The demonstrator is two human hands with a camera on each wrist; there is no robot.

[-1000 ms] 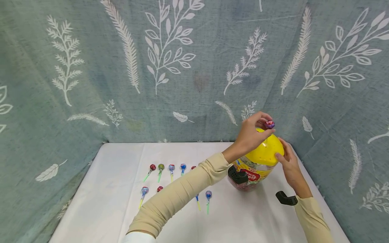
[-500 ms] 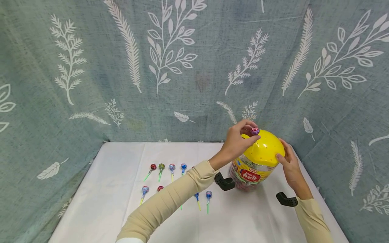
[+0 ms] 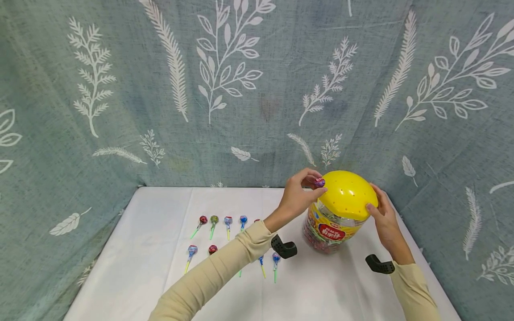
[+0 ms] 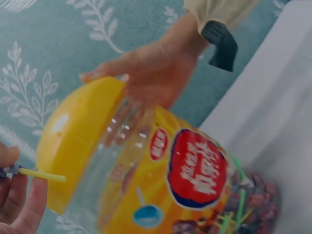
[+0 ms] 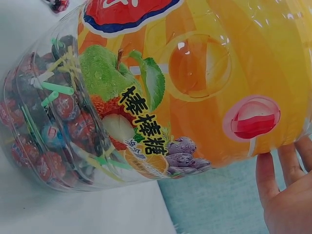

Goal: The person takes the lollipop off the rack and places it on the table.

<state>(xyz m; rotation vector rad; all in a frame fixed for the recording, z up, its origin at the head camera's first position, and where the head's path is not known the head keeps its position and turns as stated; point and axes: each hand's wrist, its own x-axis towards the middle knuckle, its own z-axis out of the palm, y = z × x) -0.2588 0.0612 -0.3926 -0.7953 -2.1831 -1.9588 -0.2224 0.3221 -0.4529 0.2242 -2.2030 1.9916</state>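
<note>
My left hand (image 3: pixel 296 196) pinches a purple-and-red wrapped lollipop (image 3: pixel 319 183) just left of the yellow domed lid (image 3: pixel 349 194). Its yellow stick (image 4: pixel 44 174) points toward that lid in the left wrist view. Under the lid stands a clear plastic candy jar (image 3: pixel 331 232) with a yellow and red label. Many wrapped lollipops (image 5: pixel 63 122) show through its base. My right hand (image 3: pixel 385 223) holds the jar from the right, thumb at the lid's lower edge and the other fingers round the back.
Two rows of lollipops lie on the white-covered table (image 3: pixel 156 232), among them a green one (image 3: pixel 214 220) and a blue one (image 3: pixel 243 220). My left forearm hides part of the front row. A patterned grey-green curtain (image 3: pixel 265 89) hangs along the back and sides.
My left hand has moved left and down from above the lid, carrying the lollipop to the lid's left side. The right hand stays on the jar.
</note>
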